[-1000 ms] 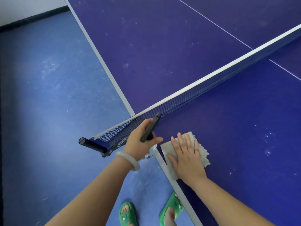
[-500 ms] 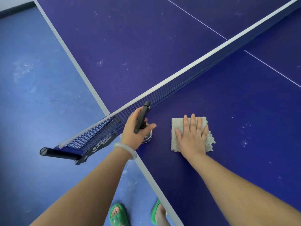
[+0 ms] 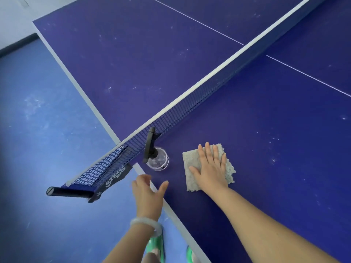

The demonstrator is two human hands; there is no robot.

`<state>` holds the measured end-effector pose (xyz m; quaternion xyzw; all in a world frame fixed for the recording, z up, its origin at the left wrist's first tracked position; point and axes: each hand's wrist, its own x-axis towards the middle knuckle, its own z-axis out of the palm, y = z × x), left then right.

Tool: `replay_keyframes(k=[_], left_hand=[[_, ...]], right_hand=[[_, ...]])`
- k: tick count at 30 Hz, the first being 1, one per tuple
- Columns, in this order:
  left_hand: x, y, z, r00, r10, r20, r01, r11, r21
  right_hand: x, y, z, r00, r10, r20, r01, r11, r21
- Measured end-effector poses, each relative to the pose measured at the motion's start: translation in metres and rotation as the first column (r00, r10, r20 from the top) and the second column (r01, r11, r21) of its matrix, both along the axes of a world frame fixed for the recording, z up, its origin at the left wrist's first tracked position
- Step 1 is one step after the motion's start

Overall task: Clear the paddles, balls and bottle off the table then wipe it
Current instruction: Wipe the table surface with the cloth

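A clear spray bottle (image 3: 158, 160) with a black trigger head stands upright on the blue table (image 3: 266, 149), close to the net and the near edge. My left hand (image 3: 149, 196) hovers just below it with fingers spread, touching nothing. A pale grey cloth (image 3: 191, 160) lies flat on the table to the right of the bottle. My right hand (image 3: 210, 168) presses on the cloth with straight fingers. No paddles or balls are in view.
The net (image 3: 190, 105) crosses the table diagonally, and its black clamp post (image 3: 68, 191) sticks out past the table's side. White specks dot the table surface. Blue floor (image 3: 47, 130) lies to the left, and my green sandals (image 3: 157, 245) show below.
My left hand has let go of the spray bottle and drawn back toward me; the bottle now stands alone by the net. My right hand still lies on the cloth.
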<state>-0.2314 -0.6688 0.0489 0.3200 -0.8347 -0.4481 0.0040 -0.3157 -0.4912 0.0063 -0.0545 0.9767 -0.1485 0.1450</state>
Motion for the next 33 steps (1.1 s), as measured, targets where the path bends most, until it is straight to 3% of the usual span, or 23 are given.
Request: replay_keyframes(k=[4, 8, 11, 15, 19, 24, 28, 31, 33], left_hand=[[-0.009, 0.026, -0.012, 0.964, -0.253, 0.088, 0.246, 0.966, 0.075], [-0.048, 0.05, -0.013, 0.864, -0.485, 0.134, 0.477, 0.874, 0.086], [-0.071, 0.066, -0.009, 0.782, -0.593, 0.191, 0.575, 0.805, 0.144], [-0.09, 0.076, -0.006, 0.719, -0.634, 0.286, 0.602, 0.773, 0.199], [-0.098, 0.079, -0.001, 0.722, -0.628, 0.291, 0.597, 0.778, 0.197], [-0.098, 0.08, -0.002, 0.701, -0.669, 0.246, 0.624, 0.743, 0.243], [-0.104, 0.071, -0.008, 0.666, -0.728, 0.164, 0.718, 0.685, 0.126], [-0.109, 0.06, -0.016, 0.596, -0.781, 0.185, 0.8, 0.559, -0.22], [-0.111, 0.054, -0.019, 0.555, -0.808, 0.197, 0.813, 0.477, -0.335]], right_hand=[[0.008, 0.02, 0.0, 1.0, 0.015, -0.019, -0.015, 1.0, 0.007], [0.018, 0.03, 0.007, 0.99, -0.137, 0.024, 0.136, 0.99, 0.031], [0.021, 0.029, 0.018, 0.961, -0.258, 0.096, 0.264, 0.963, -0.054], [0.044, 0.038, 0.029, 0.943, -0.333, -0.024, 0.32, 0.921, -0.223], [0.074, 0.042, 0.022, 0.986, -0.159, 0.057, 0.169, 0.947, -0.275], [0.076, 0.04, 0.017, 0.96, -0.277, 0.048, 0.276, 0.896, -0.347], [0.068, 0.04, 0.023, 0.897, -0.413, 0.158, 0.436, 0.768, -0.468], [0.063, 0.045, 0.031, 0.901, -0.382, 0.205, 0.434, 0.785, -0.443], [0.06, 0.048, 0.034, 0.896, -0.369, 0.249, 0.444, 0.77, -0.458]])
